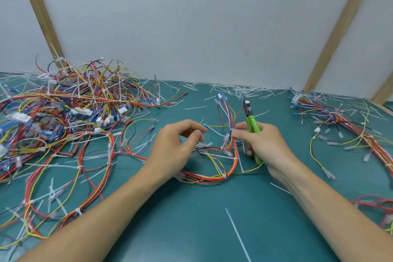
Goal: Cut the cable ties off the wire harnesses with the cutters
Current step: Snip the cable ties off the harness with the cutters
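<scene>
Cutters (251,120) gripped upright in right hand (262,141).

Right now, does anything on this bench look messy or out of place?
Yes. Cut white cable tie offcuts lie scattered across the green mat, thickest along the back wall, and one long strip lies loose near the front. Nothing looks damaged.

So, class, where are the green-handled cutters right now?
In the head view, right of centre: the right hand grips the green-handled cutters, tips pointing away, beside the wire harness on the green mat.
</scene>
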Demonstrator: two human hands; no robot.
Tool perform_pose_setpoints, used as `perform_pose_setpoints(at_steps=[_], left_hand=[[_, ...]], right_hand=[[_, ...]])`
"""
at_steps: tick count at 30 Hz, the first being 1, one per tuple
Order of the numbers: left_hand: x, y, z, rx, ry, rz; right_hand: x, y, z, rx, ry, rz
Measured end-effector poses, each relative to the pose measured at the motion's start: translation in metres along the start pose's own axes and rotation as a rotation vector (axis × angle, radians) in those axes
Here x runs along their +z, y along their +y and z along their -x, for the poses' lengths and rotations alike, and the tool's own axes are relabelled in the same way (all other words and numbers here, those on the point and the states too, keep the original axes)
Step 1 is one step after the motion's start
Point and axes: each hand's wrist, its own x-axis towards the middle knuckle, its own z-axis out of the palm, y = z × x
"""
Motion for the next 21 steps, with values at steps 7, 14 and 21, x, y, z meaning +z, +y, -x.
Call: perform_pose_setpoints(at_steps=[7, 14, 21], left_hand=[[0.0, 0.001, 0.004, 0.035, -0.102, -0.228], [-0.008, -0.002, 0.001, 0.002, 0.034, -0.348], [-0.006, 0.006, 0.001, 0.118, 0.052, -0.265]], right_hand=[[0.002, -0.003, 0.006, -0.019, -0.047, 0.216], [-0.014, -0.021, 0.003, -0.268, 0.339, -0.091], [-0.054, -0.052, 0.008, -0.898, 0.823, -0.039]])
